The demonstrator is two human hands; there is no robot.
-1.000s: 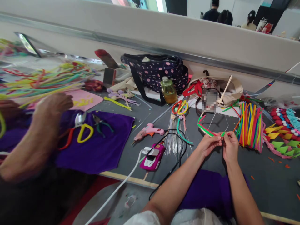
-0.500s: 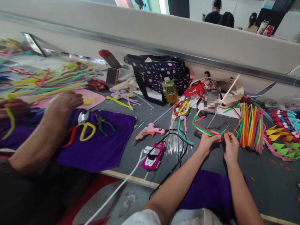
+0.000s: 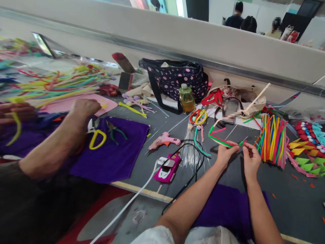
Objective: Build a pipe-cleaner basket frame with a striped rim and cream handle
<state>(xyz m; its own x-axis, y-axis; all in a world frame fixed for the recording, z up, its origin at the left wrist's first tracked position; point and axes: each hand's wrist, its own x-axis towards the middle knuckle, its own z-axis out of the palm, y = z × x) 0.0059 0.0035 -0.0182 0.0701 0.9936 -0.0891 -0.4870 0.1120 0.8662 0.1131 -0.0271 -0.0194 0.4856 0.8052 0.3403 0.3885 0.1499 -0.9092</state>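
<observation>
My left hand [image 3: 225, 156] pinches a bent strip of green, pink and cream pipe cleaners [image 3: 220, 139] between thumb and fingers. Close beside it, my right hand [image 3: 252, 158] has thumb and forefinger closed at the strip's green-and-red end [image 3: 242, 143]; the exact contact is partly hidden. From the strip's upper left corner a cream pipe cleaner runs up to a thicker cream stem [image 3: 257, 97]. Both hands are above the grey table, with a purple cloth [image 3: 220, 205] below my forearms. A bundle of colourful pipe cleaners [image 3: 273, 140] lies to the right of my right hand.
Left of my arms lie a pink glue gun [image 3: 166, 139], a magenta car-shaped device [image 3: 167, 168] with cables, and thin clear strips [image 3: 189, 149]. A bottle [image 3: 187, 98] stands before a dotted bag [image 3: 175, 78]. At left, a co-worker's arm [image 3: 58, 142] reaches over pliers [image 3: 115, 132] and yellow-handled scissors [image 3: 98, 139].
My fingers have shifted slightly at the strip's end, while the strip stays in my left hand. The co-worker's forearm has moved right, now covering the red scissor handle. The view has shifted a little.
</observation>
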